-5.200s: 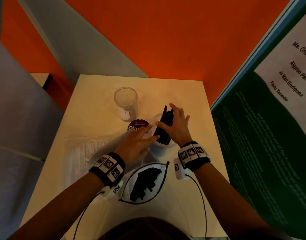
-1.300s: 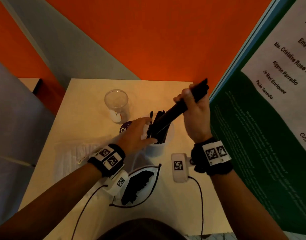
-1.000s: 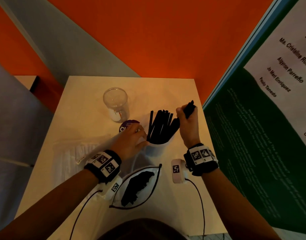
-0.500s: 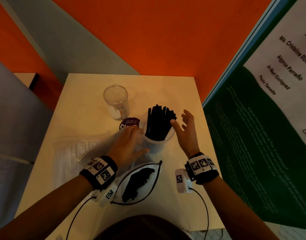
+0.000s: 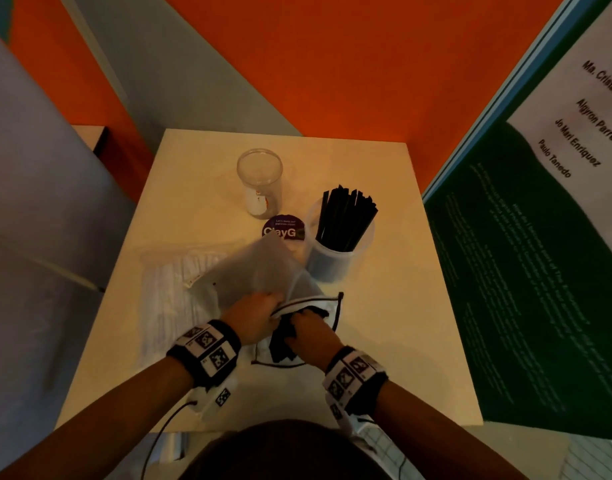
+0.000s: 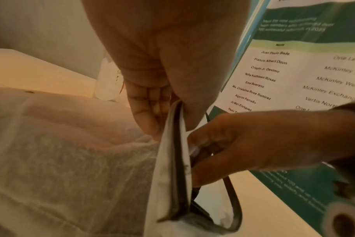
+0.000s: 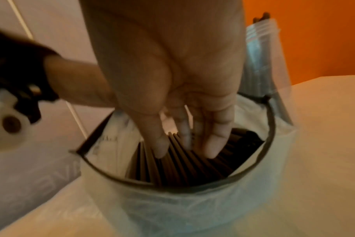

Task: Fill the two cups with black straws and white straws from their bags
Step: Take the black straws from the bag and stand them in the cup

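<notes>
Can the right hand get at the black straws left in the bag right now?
Probably yes. The left hand pinches the bag rim open, and the right hand fingers already touch the black straws inside; nothing blocks the mouth.

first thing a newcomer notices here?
Probably the black straws fanned upright in the clear cup right of centre on the white table. Next, both hands at the near edge: the left hand pinches the bag rim open while the right hand reaches inside. An empty cup stands behind.
</notes>
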Tool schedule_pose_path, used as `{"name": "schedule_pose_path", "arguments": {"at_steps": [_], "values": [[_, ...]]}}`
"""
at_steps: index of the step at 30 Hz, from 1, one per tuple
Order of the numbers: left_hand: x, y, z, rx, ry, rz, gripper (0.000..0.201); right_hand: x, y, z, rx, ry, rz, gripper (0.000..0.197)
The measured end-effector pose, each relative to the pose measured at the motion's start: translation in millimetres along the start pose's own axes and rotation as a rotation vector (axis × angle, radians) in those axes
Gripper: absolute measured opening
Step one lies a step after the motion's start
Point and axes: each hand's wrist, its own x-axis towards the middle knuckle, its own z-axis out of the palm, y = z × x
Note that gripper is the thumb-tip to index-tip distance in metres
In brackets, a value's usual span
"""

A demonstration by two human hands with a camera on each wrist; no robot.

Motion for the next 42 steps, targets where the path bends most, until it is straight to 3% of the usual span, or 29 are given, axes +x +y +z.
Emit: {"name": "schedule_pose_path", "arguments": {"at_steps": [2, 5, 15, 20, 30, 35, 38, 40, 42], "values": [[-6.2, 0.1, -2.4, -0.064, 0.01, 0.013, 0.006, 12.6, -5.4, 10.9, -0.042, 0.039, 0.07, 0.037], [-11.2, -1.6, -2.2, -0.106, 0.035, 0.028, 0.008, 24.6, -10.4, 21.0, -0.097, 0.061, 0.137, 0.032], [-14.7, -6.9, 5.2, -0.119, 0.066, 0.059, 0.014, 33.3, -11.5, 34.3, -0.279, -0.018, 0.183, 0.027], [-16.4, -6.8, 5.7, -0.099, 0.067, 0.073, 0.007, 33.4, -13.0, 34.5, -0.374, -0.108, 0.194, 0.03], [-10.4, -0.4, 6.0, -0.101, 0.05, 0.072, 0.018, 28.9, -13.4, 28.6, -0.328, -0.132, 0.231, 0.029], [-7.8, 0.7, 6.1, -0.073, 0.073, 0.076, 0.016, 12.9, -18.2, 1.2, -0.26, -0.2, 0.191, 0.032], [-6.4, 2.7, 8.2, 0.0, 0.127, 0.106, 0.028, -4.8, -13.2, -30.7, -0.124, -0.25, 0.212, 0.02], [-2.9, 6.9, 8.6, 0.098, 0.151, 0.14, 0.038, -20.4, -9.1, -55.6, -0.138, -0.304, 0.225, 0.037], [2.2, 14.0, 9.0, 0.175, 0.131, 0.179, 0.051, -38.5, -3.3, -81.4, -0.193, -0.344, 0.214, 0.042]]}}
